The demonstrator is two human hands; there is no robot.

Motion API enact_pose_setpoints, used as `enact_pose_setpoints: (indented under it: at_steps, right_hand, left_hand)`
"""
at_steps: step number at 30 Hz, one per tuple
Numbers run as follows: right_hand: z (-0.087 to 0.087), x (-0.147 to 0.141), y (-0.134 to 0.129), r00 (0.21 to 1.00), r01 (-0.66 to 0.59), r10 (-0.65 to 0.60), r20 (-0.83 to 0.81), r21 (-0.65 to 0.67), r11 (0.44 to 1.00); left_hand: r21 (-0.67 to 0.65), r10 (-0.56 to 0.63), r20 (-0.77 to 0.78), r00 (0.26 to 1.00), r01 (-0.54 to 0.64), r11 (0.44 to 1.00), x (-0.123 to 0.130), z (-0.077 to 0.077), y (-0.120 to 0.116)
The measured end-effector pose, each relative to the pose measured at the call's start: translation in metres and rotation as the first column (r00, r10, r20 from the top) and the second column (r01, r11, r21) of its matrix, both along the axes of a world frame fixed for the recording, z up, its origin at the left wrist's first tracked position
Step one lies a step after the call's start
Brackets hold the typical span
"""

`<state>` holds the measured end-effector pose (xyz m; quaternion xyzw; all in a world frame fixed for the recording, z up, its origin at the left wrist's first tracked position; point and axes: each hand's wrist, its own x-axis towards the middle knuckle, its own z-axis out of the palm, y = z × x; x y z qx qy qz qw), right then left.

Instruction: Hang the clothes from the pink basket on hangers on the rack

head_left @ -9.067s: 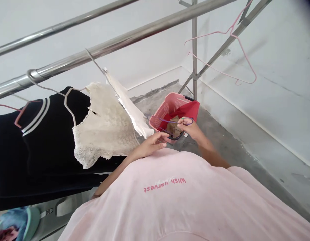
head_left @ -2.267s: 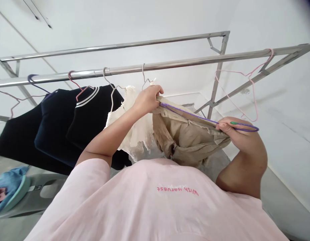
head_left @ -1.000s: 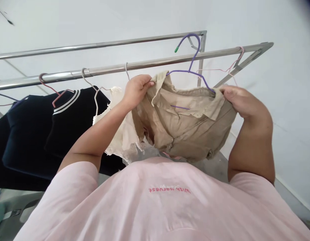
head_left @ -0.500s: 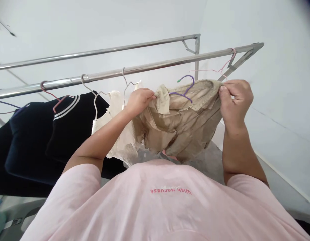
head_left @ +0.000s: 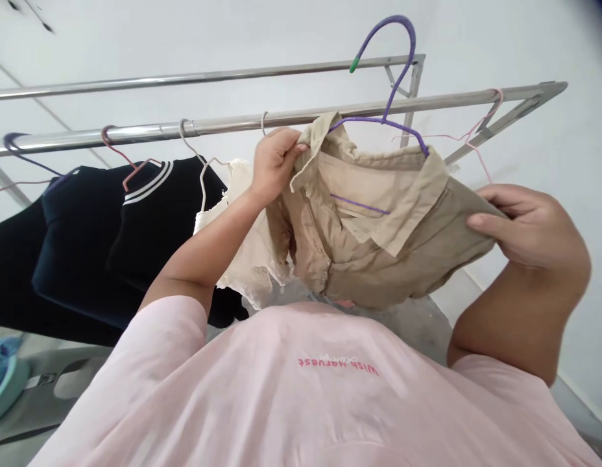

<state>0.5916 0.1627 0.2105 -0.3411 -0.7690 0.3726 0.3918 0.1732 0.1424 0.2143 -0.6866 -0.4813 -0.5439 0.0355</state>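
A beige collared shirt [head_left: 373,259] is stretched between my two hands, in front of a metal rail. My left hand [head_left: 277,162] pinches it beside the collar. At the other shoulder my right hand [head_left: 534,227] grips the cloth between thumb and fingers. Inside the shirt sits a purple hanger [head_left: 398,97]; its hook with a green tip rises from the neck, above the rail and apart from it. Part of the hanger's lower bar shows through the open neckline. The ends of its arms are hidden in the cloth.
Dark tops [head_left: 82,240] hang along the near rail [head_left: 223,125] at left, beside a ragged cream garment [head_left: 237,227] behind my left arm. An unused pink hanger [head_left: 495,107] hangs near the rail's right end. A teal basin [head_left: 12,395] holding blue cloth stands lower left.
The purple hanger has risen, its hook now above the rail. The shirt has spread out, its collar upright. My right hand has moved right and slightly down along the shoulder.
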Motion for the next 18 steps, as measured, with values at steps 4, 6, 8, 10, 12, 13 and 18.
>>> enact_pose_setpoints:
  at_steps: [4, 6, 8, 10, 12, 13, 18]
  right_hand:
    - [-0.024, 0.001, 0.002, 0.960, -0.084, 0.052, -0.275, -0.106, 0.991]
    - [-0.037, -0.009, 0.000, 0.972, -0.088, 0.035, -0.234, -0.219, 0.972]
    - [-0.046, -0.019, -0.003, 0.986, -0.061, 0.002, -0.165, -0.349, 0.935]
    - [-0.049, -0.020, -0.006, 0.972, 0.043, -0.128, -0.199, -0.381, 0.924]
    - [-0.049, -0.010, -0.008, 0.911, 0.218, -0.304, -0.277, -0.302, 0.928]
    - [-0.049, -0.001, -0.009, 0.880, 0.316, -0.378, -0.288, -0.237, 0.918]
    - [-0.063, 0.045, -0.010, 0.830, 0.556, -0.557, -0.014, 0.078, 0.827]
  left_hand:
    - [0.053, 0.026, 0.079, 0.996, -0.031, 0.998, -0.018, 0.007, 0.019]
    - [0.150, 0.039, 0.127, 0.991, -0.058, 0.987, -0.032, 0.019, 0.035]
    - [0.260, 0.038, 0.178, 0.983, -0.084, 0.962, -0.045, 0.035, 0.052]
    - [0.322, 0.020, 0.202, 0.979, -0.086, 0.943, -0.055, 0.050, 0.068]
    - [0.322, -0.001, 0.208, 0.978, -0.067, 0.944, -0.059, 0.061, 0.077]
    - [0.305, -0.012, 0.210, 0.978, -0.054, 0.951, -0.059, 0.064, 0.079]
    - [0.214, -0.008, 0.214, 0.977, -0.039, 0.976, -0.047, 0.062, 0.067]
